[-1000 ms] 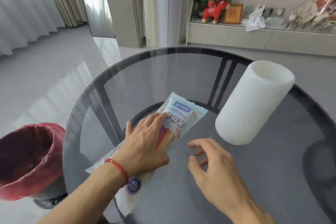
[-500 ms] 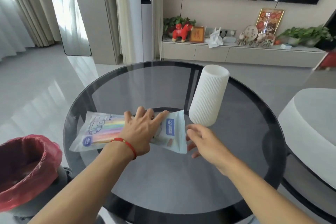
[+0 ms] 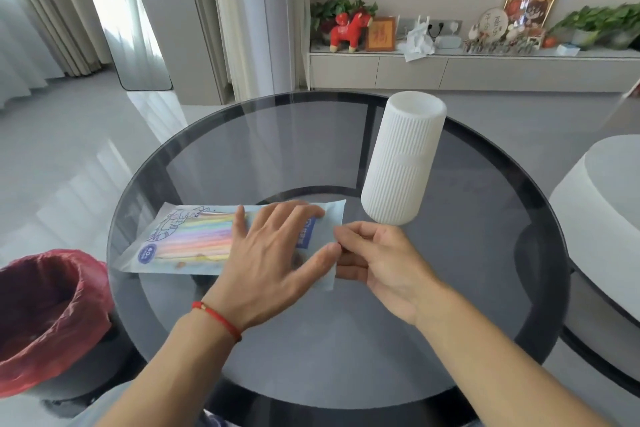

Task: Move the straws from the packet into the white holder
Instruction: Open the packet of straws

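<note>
A flat plastic packet of pastel coloured straws lies lengthwise across the round glass table. My left hand presses flat on the packet's right half, fingers spread and straight. My right hand is at the packet's right end, with curled fingers and thumb pinching its edge. The white ribbed holder stands upright just behind my right hand, apart from it. The straws show through the packet's clear left part.
A bin with a red liner stands on the floor left of the table. A white round seat is at the right. A low cabinet with ornaments runs along the far wall.
The packet has turned from slanting to lying sideways. My right hand has moved in and taken hold of its right edge. My head has lifted, so more of the room shows.
</note>
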`<state>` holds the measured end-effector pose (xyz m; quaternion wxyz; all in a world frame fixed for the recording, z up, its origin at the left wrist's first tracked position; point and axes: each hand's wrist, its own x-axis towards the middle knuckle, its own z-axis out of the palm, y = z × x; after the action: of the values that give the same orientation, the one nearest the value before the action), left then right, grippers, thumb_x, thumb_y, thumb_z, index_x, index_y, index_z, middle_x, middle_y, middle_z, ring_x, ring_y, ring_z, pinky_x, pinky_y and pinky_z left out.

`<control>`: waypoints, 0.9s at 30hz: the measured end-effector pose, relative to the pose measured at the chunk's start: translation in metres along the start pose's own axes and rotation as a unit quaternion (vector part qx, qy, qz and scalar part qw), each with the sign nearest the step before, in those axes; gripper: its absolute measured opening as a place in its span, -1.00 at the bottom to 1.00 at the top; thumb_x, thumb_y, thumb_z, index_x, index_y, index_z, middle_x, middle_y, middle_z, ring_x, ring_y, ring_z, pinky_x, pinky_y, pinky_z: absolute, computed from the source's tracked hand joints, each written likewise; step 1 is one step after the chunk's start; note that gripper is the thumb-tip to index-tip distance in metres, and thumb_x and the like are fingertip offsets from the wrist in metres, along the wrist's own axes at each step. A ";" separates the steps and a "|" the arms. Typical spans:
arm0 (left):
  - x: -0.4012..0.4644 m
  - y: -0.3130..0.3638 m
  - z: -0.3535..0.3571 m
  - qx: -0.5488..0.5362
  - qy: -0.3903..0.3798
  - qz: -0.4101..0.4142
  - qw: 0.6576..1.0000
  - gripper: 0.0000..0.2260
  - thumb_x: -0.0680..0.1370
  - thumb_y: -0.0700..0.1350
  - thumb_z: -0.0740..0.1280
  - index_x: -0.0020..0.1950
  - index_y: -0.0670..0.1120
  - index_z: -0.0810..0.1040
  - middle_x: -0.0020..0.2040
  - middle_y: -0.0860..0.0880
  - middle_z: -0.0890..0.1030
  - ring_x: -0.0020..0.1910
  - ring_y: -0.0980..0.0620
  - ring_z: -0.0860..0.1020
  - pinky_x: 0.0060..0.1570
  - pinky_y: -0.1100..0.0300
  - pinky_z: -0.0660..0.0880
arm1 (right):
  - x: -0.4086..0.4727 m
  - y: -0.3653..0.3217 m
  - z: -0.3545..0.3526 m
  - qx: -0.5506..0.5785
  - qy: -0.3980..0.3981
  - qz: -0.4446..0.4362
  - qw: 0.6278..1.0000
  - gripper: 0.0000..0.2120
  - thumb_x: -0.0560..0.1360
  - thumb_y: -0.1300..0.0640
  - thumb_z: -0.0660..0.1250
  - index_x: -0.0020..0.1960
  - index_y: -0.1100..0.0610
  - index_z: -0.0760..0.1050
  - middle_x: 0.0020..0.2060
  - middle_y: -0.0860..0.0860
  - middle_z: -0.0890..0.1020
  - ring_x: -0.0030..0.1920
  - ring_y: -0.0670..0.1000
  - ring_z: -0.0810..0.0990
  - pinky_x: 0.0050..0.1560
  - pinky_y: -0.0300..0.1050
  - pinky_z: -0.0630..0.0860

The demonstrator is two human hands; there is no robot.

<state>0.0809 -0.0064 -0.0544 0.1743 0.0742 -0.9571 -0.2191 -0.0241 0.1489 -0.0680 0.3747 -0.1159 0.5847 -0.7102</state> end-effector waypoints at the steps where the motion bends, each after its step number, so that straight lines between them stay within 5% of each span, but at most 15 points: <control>1: 0.000 0.000 0.000 0.006 0.011 0.007 1.000 -0.52 0.50 0.40 0.08 0.31 0.19 0.38 0.32 0.21 0.44 0.35 0.12 0.37 0.44 -0.26 0.10 | -0.001 0.000 -0.001 0.017 -0.012 0.001 1.000 -0.84 0.67 0.22 0.36 0.02 0.28 0.68 -0.18 0.13 0.77 -0.21 0.06 0.78 -0.14 -0.11 0.71; 7: 0.000 0.002 0.005 -0.014 0.055 0.013 0.998 -0.60 0.47 0.28 0.28 0.26 0.17 0.42 0.26 0.20 0.49 0.30 0.12 0.43 0.43 -0.28 0.14 | -0.006 0.003 -0.004 0.086 -0.032 0.009 0.996 -0.83 0.53 0.18 0.43 -0.17 0.14 0.78 -0.22 0.11 0.76 -0.21 0.03 0.78 -0.15 -0.15 0.71; 16: -0.001 0.011 0.004 -0.054 0.103 0.012 0.993 -0.62 0.47 0.27 0.32 0.22 0.14 0.46 0.20 0.20 0.50 0.25 0.13 0.44 0.42 -0.23 0.15 | -0.006 0.005 0.000 0.221 -0.064 0.064 0.971 -0.84 0.47 0.20 0.45 -0.06 0.21 0.79 -0.13 0.13 0.80 -0.19 0.01 0.80 -0.16 -0.17 0.72; 27: -0.001 0.012 0.000 -0.073 0.110 0.022 0.991 -0.65 0.46 0.19 0.38 0.17 0.10 0.48 0.17 0.17 0.52 0.23 0.09 0.47 0.36 -0.25 0.22 | -0.006 0.007 0.004 0.169 -0.057 0.006 0.984 -0.82 0.55 0.20 0.41 0.03 0.27 0.76 -0.07 0.18 0.80 -0.15 0.04 0.80 -0.14 -0.16 0.71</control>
<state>0.0812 0.0049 -0.0497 0.2886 0.0641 -0.9149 -0.2750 -0.0149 0.1495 -0.0719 0.4258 -0.0876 0.4343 -0.7889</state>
